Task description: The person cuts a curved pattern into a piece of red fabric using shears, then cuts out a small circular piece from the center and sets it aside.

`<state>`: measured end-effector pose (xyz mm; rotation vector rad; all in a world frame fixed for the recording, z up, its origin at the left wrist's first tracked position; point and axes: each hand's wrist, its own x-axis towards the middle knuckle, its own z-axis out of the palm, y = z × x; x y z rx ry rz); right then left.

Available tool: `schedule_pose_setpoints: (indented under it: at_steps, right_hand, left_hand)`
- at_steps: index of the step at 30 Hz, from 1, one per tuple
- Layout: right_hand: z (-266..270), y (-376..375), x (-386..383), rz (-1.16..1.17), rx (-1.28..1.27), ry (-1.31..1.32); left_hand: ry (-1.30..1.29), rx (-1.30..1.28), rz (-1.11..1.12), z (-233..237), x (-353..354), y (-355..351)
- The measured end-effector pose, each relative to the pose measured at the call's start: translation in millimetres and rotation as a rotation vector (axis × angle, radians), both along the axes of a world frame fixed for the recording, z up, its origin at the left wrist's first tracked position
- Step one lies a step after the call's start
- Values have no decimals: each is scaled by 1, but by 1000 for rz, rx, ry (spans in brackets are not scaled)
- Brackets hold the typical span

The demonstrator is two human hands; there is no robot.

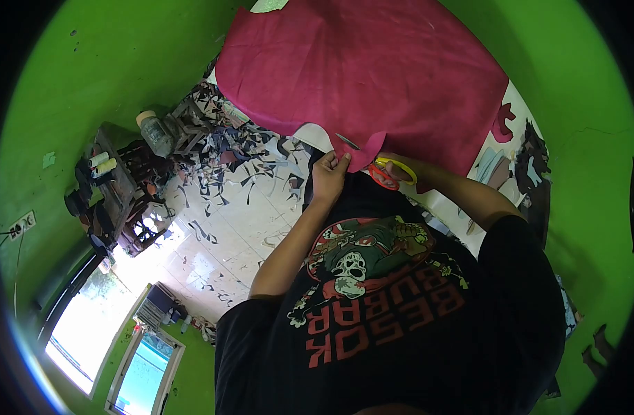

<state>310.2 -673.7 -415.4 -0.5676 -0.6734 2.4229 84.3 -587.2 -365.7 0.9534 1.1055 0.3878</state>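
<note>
A large sheet of dark pink material (372, 69), leather or something like it, spreads out in front of me. My left hand (329, 173) pinches its near edge, where a white underside flap (313, 135) curls up just beyond the fingers. In my right hand (400, 168) is a pair of scissors (408, 170) with yellow and orange handles. The blades point left into the pink material, close to my left fingertips. Beside the blades a narrow strip (375, 144) of the same material bends upward.
Dark offcuts (227, 155) litter the tiled floor (227, 214) on the left. A wooden rack (113, 180) with thread spools (104, 167) and a large jar (156, 133) stand by the green wall. More scraps (493, 169) lie at the right.
</note>
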Motion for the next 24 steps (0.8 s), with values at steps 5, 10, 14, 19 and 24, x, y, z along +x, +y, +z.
schedule_pose_setpoints:
  at_steps: [5, 10, 14, 19, 24]
  right_hand:
    - [21, 7, -5, -6, -26, -130]
    - [19, -4, -21, -219, -178, -87]
    - [0, -9, -17, -150, -109, 3]
    - [-11, -17, -27, -189, -48, -62]
    - [8, -19, -32, -296, 19, -169]
  left_hand:
    - [-103, -63, 63, -11, -2, -3]
    - [-19, -55, -9, -31, -10, -4]
    - [-97, -76, -19, -20, -7, -1]
    - [-36, -79, 7, -20, -5, -3]
    - [39, 19, 154, -29, 3, 18]
